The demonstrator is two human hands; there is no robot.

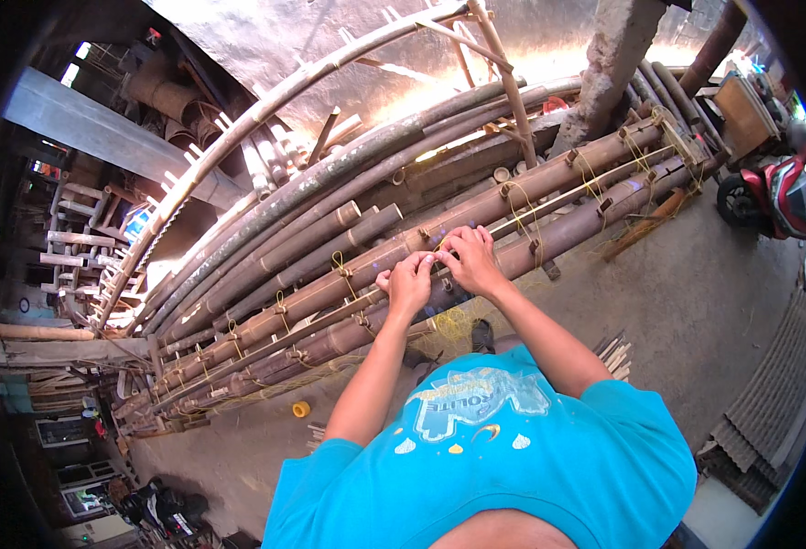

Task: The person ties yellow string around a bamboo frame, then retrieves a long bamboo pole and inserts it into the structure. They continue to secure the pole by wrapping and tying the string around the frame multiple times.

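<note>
Two long brown bamboo poles [371,270] lie side by side before me, with a thin split-bamboo strip [329,318] running between them. Loops of yellow cord [340,265] tie them at several spots along their length. Over the middle of the far pole, my left hand [408,282] and my right hand [471,259] meet with their fingertips close together. Both are closed in a pinch on yellow cord that shows between them; the fingers partly hide it. A loose tangle of yellow cord [456,325] hangs below my hands, by my feet.
More bamboo poles [265,265] are stacked behind the tied pair. A curved bamboo frame with pegs [265,108] arches at the back left. A concrete post [609,69] stands behind. On the floor lies a yellow roll [301,409]. A red motorcycle [783,192] stands at right.
</note>
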